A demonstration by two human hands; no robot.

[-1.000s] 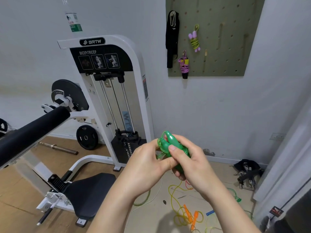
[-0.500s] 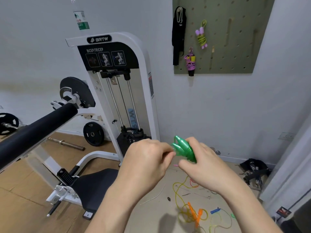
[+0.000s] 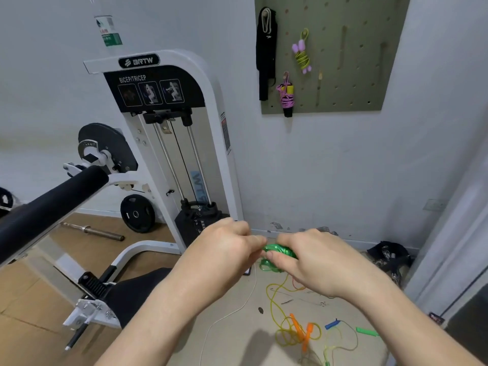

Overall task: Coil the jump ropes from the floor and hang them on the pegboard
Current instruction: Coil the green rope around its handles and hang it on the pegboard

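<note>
Gym floor (image 3: pixel 232 339) below, and above it the green jump rope (image 3: pixel 280 251) sits bundled between both hands: right hand (image 3: pixel 314 262) curled round the coil, left hand (image 3: pixel 224 249) pinching its end with bent fingers. Loose yellow rope (image 3: pixel 284 336) sprawls on the floor underneath. Pegboard (image 3: pixel 348 75) up on the wall carries two coiled ropes.

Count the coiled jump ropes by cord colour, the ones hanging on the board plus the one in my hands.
yellow-green rope: 1, hanging on the pegboard
pink rope: 1, hanging on the pegboard
green rope: 1, held between the left hand and the right hand
Total: 3
</note>
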